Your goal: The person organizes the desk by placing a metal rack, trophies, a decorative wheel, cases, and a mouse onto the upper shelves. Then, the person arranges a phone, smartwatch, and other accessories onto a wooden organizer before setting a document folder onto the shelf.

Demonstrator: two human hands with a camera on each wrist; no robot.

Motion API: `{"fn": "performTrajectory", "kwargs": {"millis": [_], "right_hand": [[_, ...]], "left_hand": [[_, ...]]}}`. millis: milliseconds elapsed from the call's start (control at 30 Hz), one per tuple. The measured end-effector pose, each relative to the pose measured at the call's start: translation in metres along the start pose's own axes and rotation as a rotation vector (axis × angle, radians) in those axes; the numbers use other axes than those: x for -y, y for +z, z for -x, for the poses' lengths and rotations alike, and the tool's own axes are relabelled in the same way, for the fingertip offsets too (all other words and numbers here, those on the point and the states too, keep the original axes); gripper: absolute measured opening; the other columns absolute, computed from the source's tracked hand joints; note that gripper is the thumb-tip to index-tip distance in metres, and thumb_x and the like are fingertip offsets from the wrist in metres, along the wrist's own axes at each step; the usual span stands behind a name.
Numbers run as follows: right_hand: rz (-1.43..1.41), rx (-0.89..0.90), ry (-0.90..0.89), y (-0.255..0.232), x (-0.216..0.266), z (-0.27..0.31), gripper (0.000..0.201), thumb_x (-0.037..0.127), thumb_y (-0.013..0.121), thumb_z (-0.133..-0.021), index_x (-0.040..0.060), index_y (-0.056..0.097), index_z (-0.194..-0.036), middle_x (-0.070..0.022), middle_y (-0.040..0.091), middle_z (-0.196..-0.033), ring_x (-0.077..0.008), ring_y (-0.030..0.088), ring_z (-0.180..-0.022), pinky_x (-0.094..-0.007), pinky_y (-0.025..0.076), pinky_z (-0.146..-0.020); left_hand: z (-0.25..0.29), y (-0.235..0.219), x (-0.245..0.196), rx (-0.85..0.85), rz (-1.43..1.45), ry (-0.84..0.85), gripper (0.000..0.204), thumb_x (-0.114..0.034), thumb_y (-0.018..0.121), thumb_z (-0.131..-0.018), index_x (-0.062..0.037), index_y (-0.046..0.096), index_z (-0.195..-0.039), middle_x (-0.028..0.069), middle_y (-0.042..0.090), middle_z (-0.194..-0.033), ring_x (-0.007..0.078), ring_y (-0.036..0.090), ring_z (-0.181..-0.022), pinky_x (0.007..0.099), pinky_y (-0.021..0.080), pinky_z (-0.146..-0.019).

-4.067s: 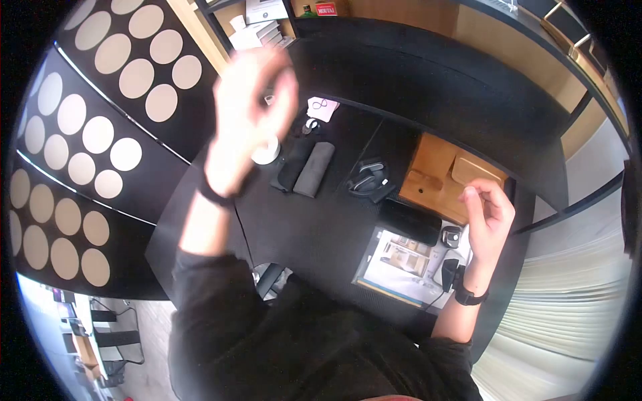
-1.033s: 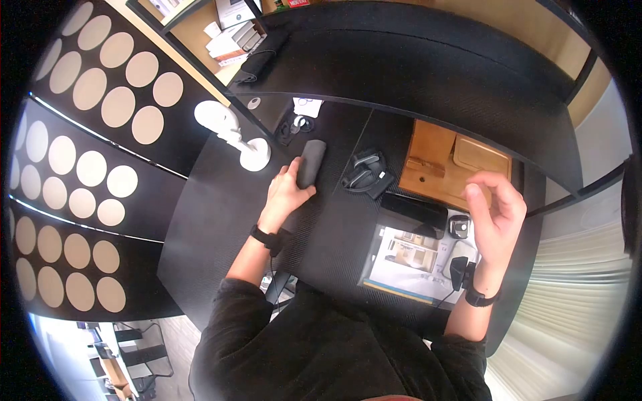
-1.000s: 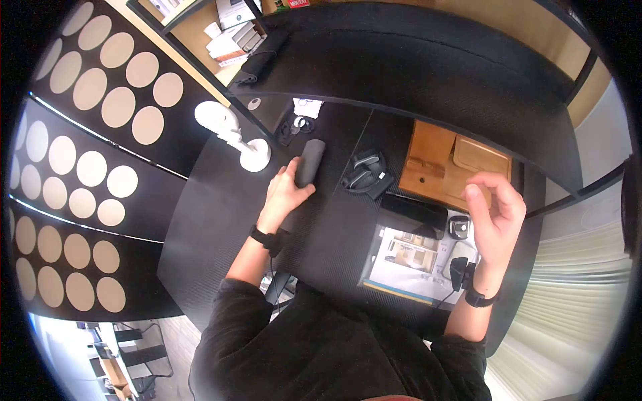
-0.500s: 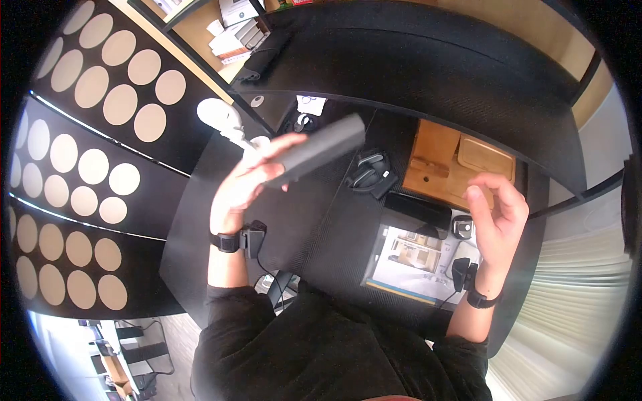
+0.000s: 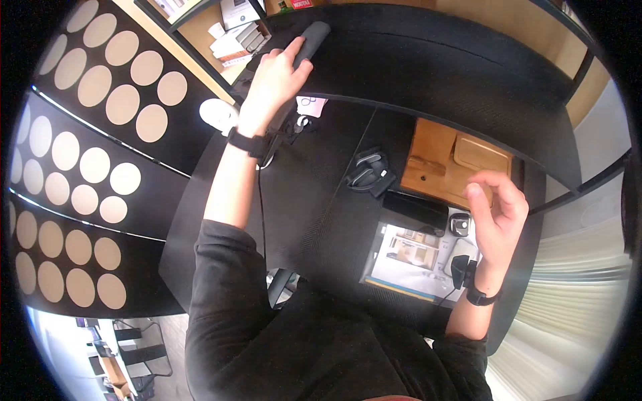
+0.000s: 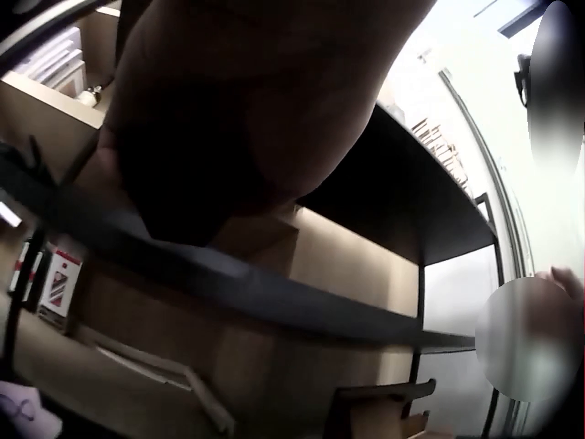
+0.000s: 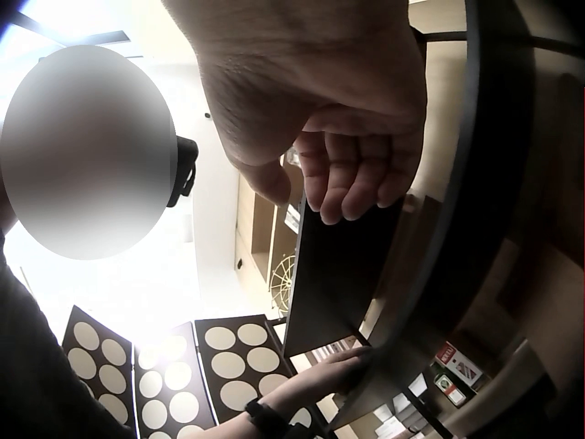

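My left hand (image 5: 273,83) reaches to the left part of the raised black shelf (image 5: 428,63). Between thumb and fingers it grips a long dark grey glasses case (image 5: 314,40), close over the shelf top. From below, the left wrist view shows the palm (image 6: 274,110) with the case as a dark shape (image 6: 178,174) against it. Over the right side of the desk hovers my right hand (image 5: 498,217), fingers loosely curled around nothing. In the right wrist view its palm and fingers (image 7: 343,174) hold nothing.
A white lamp (image 5: 219,115) stands behind my left forearm. On the desk are a black strapped device (image 5: 370,172), a wooden tray (image 5: 428,144), a black box (image 5: 414,214) and a printed sheet (image 5: 408,264). Books (image 5: 239,41) stand beyond the shelf's left end.
My left hand has lifted the grey glasses case off the desk and carried it up and away to the raised shelf. The right hand has hardly moved over the last second.
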State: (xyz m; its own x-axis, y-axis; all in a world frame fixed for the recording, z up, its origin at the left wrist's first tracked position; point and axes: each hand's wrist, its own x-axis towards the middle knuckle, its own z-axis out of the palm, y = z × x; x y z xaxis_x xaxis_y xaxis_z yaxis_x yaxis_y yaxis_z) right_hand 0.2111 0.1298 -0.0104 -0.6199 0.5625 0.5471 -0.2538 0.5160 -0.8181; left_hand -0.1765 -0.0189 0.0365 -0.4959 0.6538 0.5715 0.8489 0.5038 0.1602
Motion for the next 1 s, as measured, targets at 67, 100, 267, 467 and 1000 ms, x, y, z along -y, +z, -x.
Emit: {"fn": "performTrajectory", "kwargs": {"millis": [67,100,267,467,1000], "right_hand": [[0.004,-0.002,-0.005,0.000,0.002,0.000,0.007,0.002,0.071,-0.086,-0.0017,0.069,-0.092,-0.0061,0.071,-0.085,-0.0128,0.066,-0.082,-0.0256,0.049,-0.077],[0.013,-0.001,-0.012,0.000,0.002,0.000,0.008,0.002,0.071,-0.086,-0.0018,0.069,-0.092,-0.0062,0.071,-0.085,-0.0128,0.066,-0.082,-0.0258,0.049,-0.077],[0.048,-0.004,-0.050,-0.002,0.004,-0.002,0.008,0.002,0.072,-0.086,-0.0020,0.068,-0.091,-0.0063,0.071,-0.084,-0.0126,0.066,-0.081,-0.0257,0.049,-0.076],[0.012,-0.028,-0.027,-0.001,0.005,-0.002,0.007,0.002,0.072,-0.085,-0.0017,0.068,-0.090,-0.0057,0.070,-0.081,-0.0114,0.065,-0.078,-0.0250,0.050,-0.073],[0.017,0.007,-0.094,-0.003,-0.002,-0.005,0.010,0.003,0.073,-0.086,-0.0013,0.067,-0.092,-0.0046,0.068,-0.079,-0.0118,0.063,-0.075,-0.0256,0.049,-0.070]], "left_hand": [[-0.006,0.010,0.002,0.053,-0.133,-0.040,0.059,-0.034,0.060,-0.087,-0.0160,0.055,-0.143,0.0306,0.065,-0.112,0.0453,0.062,-0.110,0.0497,0.049,-0.100],[-0.008,0.014,0.004,0.054,-0.133,-0.037,0.059,-0.034,0.060,-0.087,-0.0160,0.055,-0.143,0.0306,0.065,-0.112,0.0453,0.062,-0.110,0.0497,0.049,-0.100],[-0.007,0.022,0.008,0.075,-0.226,-0.107,0.060,-0.038,0.060,-0.087,-0.0208,0.053,-0.145,0.0272,0.065,-0.120,0.0438,0.061,-0.114,0.0494,0.049,-0.101],[0.004,0.012,0.001,0.018,-0.330,-0.001,0.056,-0.041,0.062,-0.089,-0.0195,0.056,-0.141,0.0246,0.061,-0.129,0.0428,0.058,-0.119,0.0516,0.048,-0.099],[0.182,0.110,-0.092,0.471,0.198,0.218,0.062,-0.029,0.081,-0.072,-0.0032,0.065,-0.127,0.0350,0.034,-0.150,0.0525,0.033,-0.140,0.0543,0.038,-0.111]]}}
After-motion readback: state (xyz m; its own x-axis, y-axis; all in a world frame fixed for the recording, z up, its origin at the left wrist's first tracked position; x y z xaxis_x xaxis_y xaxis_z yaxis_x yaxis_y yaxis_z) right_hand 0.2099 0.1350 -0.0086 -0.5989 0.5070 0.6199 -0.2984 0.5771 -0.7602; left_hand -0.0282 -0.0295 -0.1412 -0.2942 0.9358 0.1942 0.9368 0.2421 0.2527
